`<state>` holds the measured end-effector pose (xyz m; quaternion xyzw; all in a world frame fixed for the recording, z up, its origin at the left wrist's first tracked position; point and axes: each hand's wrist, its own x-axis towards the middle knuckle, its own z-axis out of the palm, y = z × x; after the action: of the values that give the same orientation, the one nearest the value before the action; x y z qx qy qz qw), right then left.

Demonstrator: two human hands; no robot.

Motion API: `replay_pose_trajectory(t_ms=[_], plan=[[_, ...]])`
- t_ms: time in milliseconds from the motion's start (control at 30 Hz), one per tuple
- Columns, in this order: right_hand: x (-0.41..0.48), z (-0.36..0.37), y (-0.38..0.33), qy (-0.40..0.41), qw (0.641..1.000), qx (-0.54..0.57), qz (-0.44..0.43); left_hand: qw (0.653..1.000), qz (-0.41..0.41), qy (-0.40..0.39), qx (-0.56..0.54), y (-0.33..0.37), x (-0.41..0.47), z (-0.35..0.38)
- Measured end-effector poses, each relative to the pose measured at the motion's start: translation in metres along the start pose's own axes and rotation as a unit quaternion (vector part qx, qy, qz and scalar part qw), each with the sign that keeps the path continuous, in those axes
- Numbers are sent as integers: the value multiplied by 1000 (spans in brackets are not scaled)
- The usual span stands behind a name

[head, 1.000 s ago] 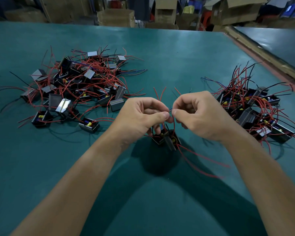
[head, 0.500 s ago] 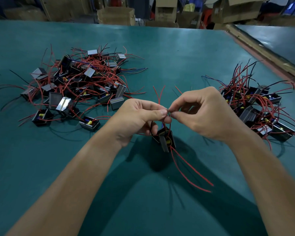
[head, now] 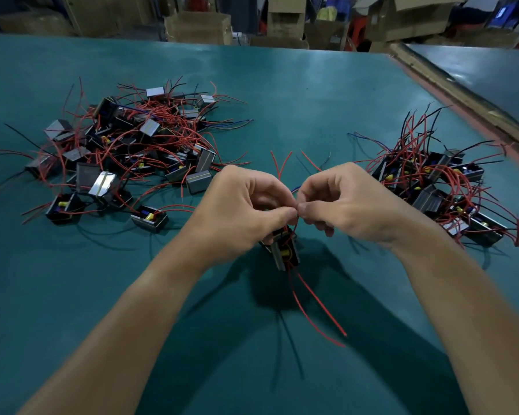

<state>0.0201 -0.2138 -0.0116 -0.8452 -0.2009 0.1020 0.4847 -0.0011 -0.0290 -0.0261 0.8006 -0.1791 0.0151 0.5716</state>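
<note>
Small black box-shaped module (head: 285,251) with a yellow part inside and grey metal sides: it sits in mid-frame, just under my hands and off the counter, with its shadow on the surface below. Two long red wires (head: 318,307) trail from the module toward me, ends loose.

Left hand (head: 246,211), directly above the module: thumb and forefinger pinch the thin wire leads (head: 296,218) that rise from it. The lower fingers curl down to the module's top. I cannot tell whether they grip the housing or whether it hangs by its leads.

Right hand (head: 351,205), just right of the module and above it: thumb and forefinger pinch the same wire leads. The fingertips of both hands touch at that spot, and the other fingers are curled in. More red wire ends stick up behind the knuckles, and a short blue one shows between the hands.

Left of the module and farther back: a tangled heap of like black modules with red and black wires (head: 126,151), several showing silver faces. Right of the module: a second, tighter heap of the same parts (head: 441,187). Both lie well apart from it on the teal-covered counter (head: 282,85).

Beyond the counter's far edge stand brown cardboard boxes (head: 198,26). Far right of the module is another dark-topped bench (head: 492,73).
</note>
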Motion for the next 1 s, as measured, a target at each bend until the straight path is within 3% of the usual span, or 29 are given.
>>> replay_pose_trajectory(t_ms=[67,133,200,267,400,600,800,1000], plan=[[1,1,0,-20,997,49,60,989,84,20,124,-1,-3,2],[3,2,0,-50,982,106,147,949,162,40,267,-1,-5,3],[3,1,2,-70,966,150,200,936,176,45,302,-1,-4,3],[4,-1,3,-58,965,171,188,951,155,48,263,-4,-3,2],[3,0,4,26,993,110,45,997,18,30,71,-2,1,2],[0,-1,5,38,994,-33,-97,992,-105,-17,-71,-3,3,-5],[-4,-6,1,23,995,-20,-100,980,-150,-60,-116,-4,5,-9],[-1,-2,3,77,995,-18,-65,981,-148,-21,-124,-5,6,-7]])
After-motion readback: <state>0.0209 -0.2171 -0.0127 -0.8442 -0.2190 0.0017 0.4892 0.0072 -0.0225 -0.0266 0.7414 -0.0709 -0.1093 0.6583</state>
